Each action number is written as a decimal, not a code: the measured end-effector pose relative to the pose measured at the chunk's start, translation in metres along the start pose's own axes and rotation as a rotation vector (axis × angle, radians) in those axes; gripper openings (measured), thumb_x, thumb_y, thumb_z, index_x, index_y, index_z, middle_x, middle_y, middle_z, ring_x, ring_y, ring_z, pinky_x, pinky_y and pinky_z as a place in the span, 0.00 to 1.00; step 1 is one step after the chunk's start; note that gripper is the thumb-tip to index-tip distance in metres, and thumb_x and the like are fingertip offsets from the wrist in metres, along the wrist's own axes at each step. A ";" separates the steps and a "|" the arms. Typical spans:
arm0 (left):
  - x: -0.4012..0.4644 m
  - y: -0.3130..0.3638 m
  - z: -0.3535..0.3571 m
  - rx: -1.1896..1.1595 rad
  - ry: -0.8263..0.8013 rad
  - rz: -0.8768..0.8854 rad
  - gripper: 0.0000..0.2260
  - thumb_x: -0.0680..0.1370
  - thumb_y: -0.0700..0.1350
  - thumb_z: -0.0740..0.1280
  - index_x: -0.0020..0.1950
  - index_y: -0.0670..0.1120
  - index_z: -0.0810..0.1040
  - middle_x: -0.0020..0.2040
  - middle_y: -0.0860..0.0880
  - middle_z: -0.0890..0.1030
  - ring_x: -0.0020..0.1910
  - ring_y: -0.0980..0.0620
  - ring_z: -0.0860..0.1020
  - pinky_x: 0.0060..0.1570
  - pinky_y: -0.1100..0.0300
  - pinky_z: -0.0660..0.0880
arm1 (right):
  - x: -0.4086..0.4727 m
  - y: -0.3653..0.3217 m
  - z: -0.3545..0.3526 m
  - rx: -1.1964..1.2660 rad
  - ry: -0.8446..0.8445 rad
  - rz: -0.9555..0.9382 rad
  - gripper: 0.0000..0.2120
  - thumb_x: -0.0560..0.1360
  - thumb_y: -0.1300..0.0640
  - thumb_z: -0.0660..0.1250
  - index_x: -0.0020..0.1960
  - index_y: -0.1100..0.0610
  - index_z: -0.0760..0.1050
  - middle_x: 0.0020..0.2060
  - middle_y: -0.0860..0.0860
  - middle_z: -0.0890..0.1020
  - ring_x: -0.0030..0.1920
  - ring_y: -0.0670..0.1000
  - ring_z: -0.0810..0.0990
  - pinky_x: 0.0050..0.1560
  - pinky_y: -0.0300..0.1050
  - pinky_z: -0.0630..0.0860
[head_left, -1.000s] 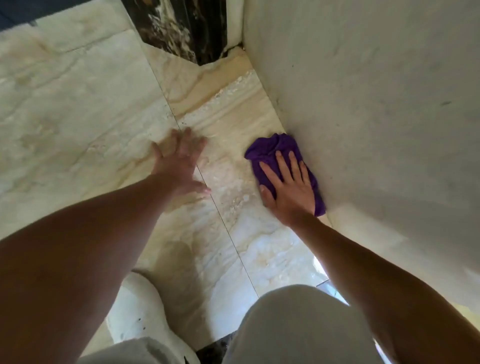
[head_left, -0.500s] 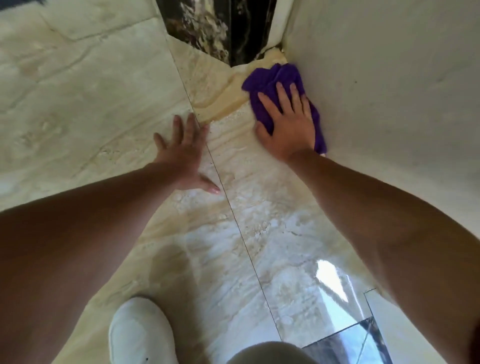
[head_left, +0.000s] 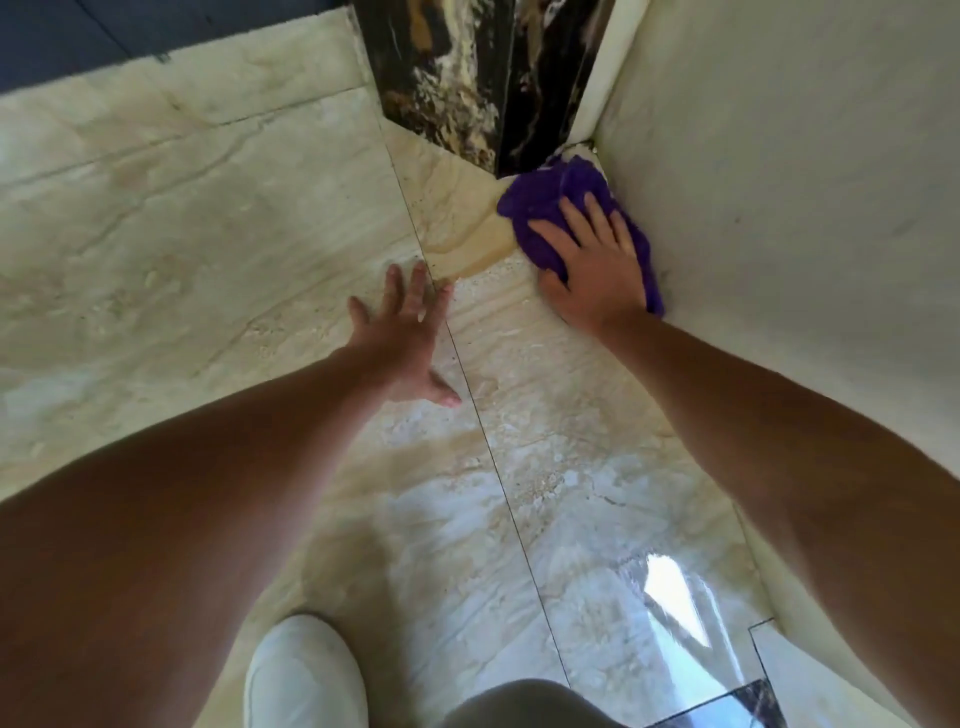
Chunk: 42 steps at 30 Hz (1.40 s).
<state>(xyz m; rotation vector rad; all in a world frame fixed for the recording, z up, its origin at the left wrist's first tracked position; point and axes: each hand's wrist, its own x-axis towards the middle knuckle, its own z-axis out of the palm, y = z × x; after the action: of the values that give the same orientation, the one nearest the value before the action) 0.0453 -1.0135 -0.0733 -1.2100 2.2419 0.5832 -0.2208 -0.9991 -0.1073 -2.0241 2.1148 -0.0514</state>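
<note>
A crumpled purple cloth (head_left: 550, 200) lies on the beige marble floor (head_left: 182, 234), pushed into the corner where the white wall meets the dark column. My right hand (head_left: 592, 265) presses flat on the cloth with straight fingers, covering its near half. To the left, my left hand (head_left: 405, 332) rests flat on the floor tile with fingers spread, beside a tile joint.
A white wall (head_left: 779, 182) rises along the right side. A black-and-gold marble column (head_left: 467, 78) stands at the back. My white shoe (head_left: 301, 675) and a knee (head_left: 519, 706) are at the bottom. A dark tile (head_left: 748, 709) lies at the bottom right.
My right hand has slid the purple cloth along the wall's base, away from me, into the far corner. My left hand has stayed flat on the floor.
</note>
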 end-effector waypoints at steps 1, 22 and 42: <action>-0.003 -0.009 -0.002 0.001 0.012 -0.010 0.64 0.61 0.70 0.75 0.80 0.53 0.33 0.80 0.45 0.30 0.78 0.38 0.31 0.70 0.23 0.46 | -0.010 0.002 0.001 0.019 -0.010 -0.011 0.31 0.76 0.42 0.52 0.79 0.44 0.63 0.81 0.53 0.61 0.82 0.59 0.53 0.81 0.59 0.47; -0.005 -0.078 0.006 -0.048 0.038 -0.136 0.68 0.58 0.73 0.73 0.79 0.48 0.30 0.76 0.37 0.26 0.75 0.32 0.28 0.71 0.26 0.45 | 0.046 -0.045 0.007 -0.064 0.034 -0.144 0.28 0.80 0.44 0.54 0.80 0.48 0.60 0.78 0.58 0.64 0.79 0.63 0.59 0.80 0.60 0.51; 0.001 -0.062 -0.012 -0.014 -0.142 -0.214 0.69 0.59 0.70 0.75 0.76 0.45 0.27 0.74 0.36 0.23 0.73 0.29 0.27 0.67 0.21 0.49 | 0.140 -0.153 0.002 -0.132 -0.085 -0.329 0.31 0.82 0.43 0.48 0.82 0.53 0.54 0.81 0.61 0.58 0.80 0.62 0.57 0.79 0.57 0.50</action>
<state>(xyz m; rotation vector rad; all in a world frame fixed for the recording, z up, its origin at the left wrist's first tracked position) 0.0949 -1.0527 -0.0727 -1.3508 1.9642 0.5819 -0.0748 -1.1459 -0.1007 -2.3858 1.7589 0.1240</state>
